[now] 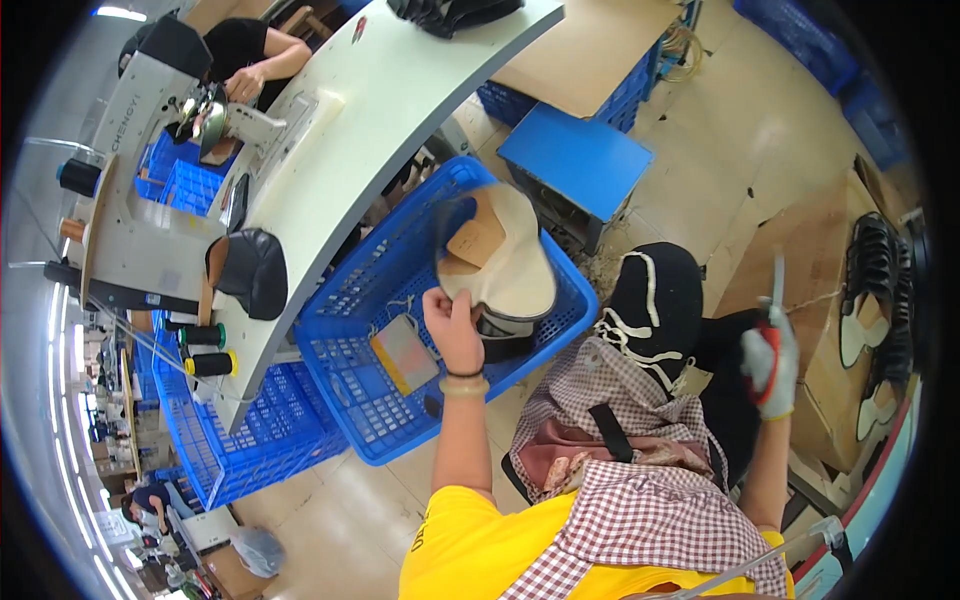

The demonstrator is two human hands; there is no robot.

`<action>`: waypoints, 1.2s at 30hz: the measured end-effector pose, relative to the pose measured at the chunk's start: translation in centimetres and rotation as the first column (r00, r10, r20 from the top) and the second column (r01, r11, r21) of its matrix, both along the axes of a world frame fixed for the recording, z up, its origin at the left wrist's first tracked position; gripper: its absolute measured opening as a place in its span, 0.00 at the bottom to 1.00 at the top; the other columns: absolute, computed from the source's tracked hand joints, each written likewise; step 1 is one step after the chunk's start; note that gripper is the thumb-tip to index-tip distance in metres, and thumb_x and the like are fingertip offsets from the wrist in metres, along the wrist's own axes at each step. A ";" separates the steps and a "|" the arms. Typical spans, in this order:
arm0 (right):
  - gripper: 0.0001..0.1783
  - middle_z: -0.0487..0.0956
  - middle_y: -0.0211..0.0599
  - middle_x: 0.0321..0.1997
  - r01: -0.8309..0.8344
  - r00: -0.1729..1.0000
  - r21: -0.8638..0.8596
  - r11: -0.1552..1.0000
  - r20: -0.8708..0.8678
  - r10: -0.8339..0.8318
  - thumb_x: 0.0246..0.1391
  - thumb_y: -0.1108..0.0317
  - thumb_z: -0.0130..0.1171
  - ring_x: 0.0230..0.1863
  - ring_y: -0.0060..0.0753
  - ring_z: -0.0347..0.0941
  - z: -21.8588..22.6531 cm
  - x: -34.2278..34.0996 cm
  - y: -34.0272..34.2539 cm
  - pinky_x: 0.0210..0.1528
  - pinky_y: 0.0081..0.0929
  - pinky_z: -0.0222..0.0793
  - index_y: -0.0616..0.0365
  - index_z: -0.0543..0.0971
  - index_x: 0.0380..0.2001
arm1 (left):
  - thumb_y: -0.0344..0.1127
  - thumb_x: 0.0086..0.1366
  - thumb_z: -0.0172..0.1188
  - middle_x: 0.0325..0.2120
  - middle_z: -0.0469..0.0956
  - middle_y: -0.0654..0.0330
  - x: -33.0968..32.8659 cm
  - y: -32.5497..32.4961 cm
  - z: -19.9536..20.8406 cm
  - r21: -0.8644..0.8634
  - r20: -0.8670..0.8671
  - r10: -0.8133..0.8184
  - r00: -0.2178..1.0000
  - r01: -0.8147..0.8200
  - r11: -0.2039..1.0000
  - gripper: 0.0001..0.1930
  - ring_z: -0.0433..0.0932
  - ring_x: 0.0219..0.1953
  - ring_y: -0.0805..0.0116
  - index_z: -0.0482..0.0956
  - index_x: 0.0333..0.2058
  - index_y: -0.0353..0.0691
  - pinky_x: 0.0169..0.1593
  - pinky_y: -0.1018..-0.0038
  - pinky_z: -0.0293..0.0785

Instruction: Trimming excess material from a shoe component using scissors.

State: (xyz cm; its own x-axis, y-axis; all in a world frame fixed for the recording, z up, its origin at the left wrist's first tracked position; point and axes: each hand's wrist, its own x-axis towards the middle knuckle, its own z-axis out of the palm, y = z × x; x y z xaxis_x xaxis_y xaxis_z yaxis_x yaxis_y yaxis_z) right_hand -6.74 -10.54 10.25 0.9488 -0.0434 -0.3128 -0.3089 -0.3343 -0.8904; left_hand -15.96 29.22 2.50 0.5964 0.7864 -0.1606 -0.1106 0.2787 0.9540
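My left hand point(456, 330) is closed on the near edge of a shoe upper point(525, 255), its cream lining facing up and a thin dark edge showing. It holds the upper over a blue plastic basket point(375, 440). Inside the basket lie a grey and yellow flat piece point(402, 355) and a dark strap-like piece point(508, 349), partly hidden. Off to the right, my right hand point(782, 365) wears a white glove and grips red-handled scissors point(767, 345), blades pointing away. Motion blurs the scissors slightly, and they are well apart from the upper.
A sewing machine table point(400, 90) curves along the left, with a black shoe upper point(250, 272) and thread spools point(212, 362) nearby. Across it a co-worker's hand point(245, 84) is at the machine. A blue stool point(575, 160) stands beyond the basket; black uppers point(868, 300) lie on cardboard at right.
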 end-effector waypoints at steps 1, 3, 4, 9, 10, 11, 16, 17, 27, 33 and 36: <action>0.30 0.73 0.30 0.30 -0.051 0.995 0.131 0.990 -0.082 0.062 0.52 0.73 0.51 0.20 0.20 0.66 -0.2 -0.4 1.0 0.21 0.16 0.64 0.55 0.63 0.61 | 0.26 0.60 0.56 0.30 0.72 0.63 0.4 -2.2 2.1 0.000 0.016 -0.021 1.000 0.021 1.000 0.08 0.73 0.32 0.77 0.65 0.34 0.39 0.33 0.80 0.74; 0.33 0.76 0.37 0.38 -0.107 0.993 0.474 0.874 0.008 0.118 0.54 0.70 0.52 0.31 0.28 0.74 -1.7 -1.3 2.9 0.32 0.24 0.72 0.56 0.58 0.63 | 0.23 0.60 0.55 0.38 0.74 0.60 1.3 -6.9 4.6 -0.024 0.239 0.054 0.969 -0.049 0.998 0.15 0.73 0.37 0.74 0.66 0.46 0.36 0.39 0.78 0.72; 0.32 0.76 0.39 0.42 -0.108 0.992 0.596 0.796 0.019 0.121 0.55 0.70 0.52 0.35 0.29 0.74 -1.7 -1.5 3.6 0.35 0.24 0.72 0.56 0.58 0.63 | 0.23 0.61 0.54 0.42 0.73 0.59 1.4 -8.9 4.6 0.030 0.234 -0.005 0.972 -0.002 1.000 0.19 0.73 0.41 0.73 0.64 0.50 0.35 0.44 0.77 0.70; 0.29 0.73 0.24 0.43 0.084 0.992 0.661 0.746 0.014 -0.124 0.56 0.68 0.51 0.31 0.11 0.65 -1.2 -2.5 2.9 0.35 0.16 0.68 0.59 0.62 0.61 | 0.22 0.61 0.55 0.48 0.70 0.58 1.5 -20.5 3.1 -0.002 -0.038 -0.364 0.930 0.365 0.931 0.26 0.72 0.45 0.75 0.58 0.57 0.35 0.44 0.81 0.70; 0.28 0.73 0.26 0.44 0.137 0.975 0.567 0.813 0.068 -0.212 0.54 0.70 0.51 0.34 0.13 0.66 -0.4 -2.4 2.8 0.37 0.16 0.68 0.60 0.64 0.59 | 0.22 0.61 0.55 0.48 0.70 0.58 1.5 -21.5 2.7 -0.011 -0.029 -0.399 0.917 0.398 0.917 0.26 0.72 0.45 0.75 0.58 0.57 0.35 0.44 0.81 0.70; 0.27 0.73 0.27 0.44 0.201 0.949 0.465 0.862 0.127 -0.289 0.53 0.72 0.51 0.36 0.15 0.68 0.1 -2.2 2.2 0.40 0.16 0.68 0.61 0.65 0.58 | 0.23 0.61 0.55 0.50 0.69 0.56 1.5 -22.2 2.0 -0.124 0.006 -0.545 0.839 0.541 0.832 0.30 0.72 0.47 0.71 0.52 0.60 0.34 0.49 0.78 0.69; 0.29 0.73 0.33 0.46 0.247 0.876 0.355 0.902 0.316 -0.364 0.47 0.74 0.54 0.46 0.22 0.70 0.1 -3.0 -3.6 0.50 0.22 0.66 0.63 0.67 0.56 | 0.29 0.66 0.53 0.53 0.67 0.52 2.7 -24.2 0.4 -0.158 0.114 -0.701 0.704 0.710 0.687 0.34 0.70 0.52 0.69 0.45 0.64 0.34 0.53 0.75 0.68; 0.30 0.73 0.35 0.47 0.213 0.886 0.365 0.906 0.319 -0.337 0.45 0.75 0.56 0.48 0.25 0.69 0.3 -3.5 -4.5 0.53 0.24 0.66 0.63 0.67 0.55 | 0.35 0.69 0.50 0.52 0.69 0.59 3.6 -24.2 0.0 -0.199 0.069 -0.760 0.646 0.755 0.624 0.30 0.72 0.43 0.75 0.47 0.65 0.40 0.40 0.84 0.70; 0.31 0.72 0.34 0.48 0.017 0.936 0.172 0.985 0.345 -0.076 0.43 0.70 0.61 0.52 0.25 0.66 -0.9 -5.1 -6.6 0.55 0.25 0.63 0.61 0.68 0.54 | 0.47 0.71 0.44 0.45 0.77 0.57 8.9 -33.6 -6.7 -0.664 0.283 -0.801 0.527 0.710 0.232 0.20 0.76 0.45 0.63 0.71 0.50 0.38 0.48 0.67 0.74; 0.28 0.75 0.35 0.41 0.380 0.890 0.427 0.821 0.072 -0.450 0.45 0.72 0.58 0.36 0.28 0.74 -7.6 -0.7 -16.8 0.39 0.26 0.73 0.61 0.68 0.53 | 0.55 0.70 0.42 0.33 0.79 0.58 9.5 -29.5 -8.8 -0.323 0.943 -0.219 0.251 0.846 -0.425 0.23 0.77 0.36 0.62 0.77 0.42 0.41 0.41 0.68 0.75; 0.28 0.76 0.36 0.41 0.474 0.868 0.275 0.837 0.018 -0.497 0.44 0.70 0.61 0.39 0.27 0.73 -11.1 -2.0 -19.6 0.41 0.25 0.71 0.62 0.71 0.51 | 0.53 0.70 0.44 0.26 0.77 0.61 8.5 -29.2 -5.0 -0.651 0.624 -0.717 0.311 0.714 -0.257 0.21 0.75 0.29 0.66 0.78 0.36 0.42 0.34 0.72 0.72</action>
State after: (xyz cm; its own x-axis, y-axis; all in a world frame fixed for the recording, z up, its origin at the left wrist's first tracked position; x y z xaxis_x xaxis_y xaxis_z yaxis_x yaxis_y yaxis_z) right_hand -8.76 -30.11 -0.90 0.8500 -0.4361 -0.2956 -0.2914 0.0782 -0.9534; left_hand -7.42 -0.02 -2.51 0.6458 -0.7342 -0.2093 0.7634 0.6254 0.1616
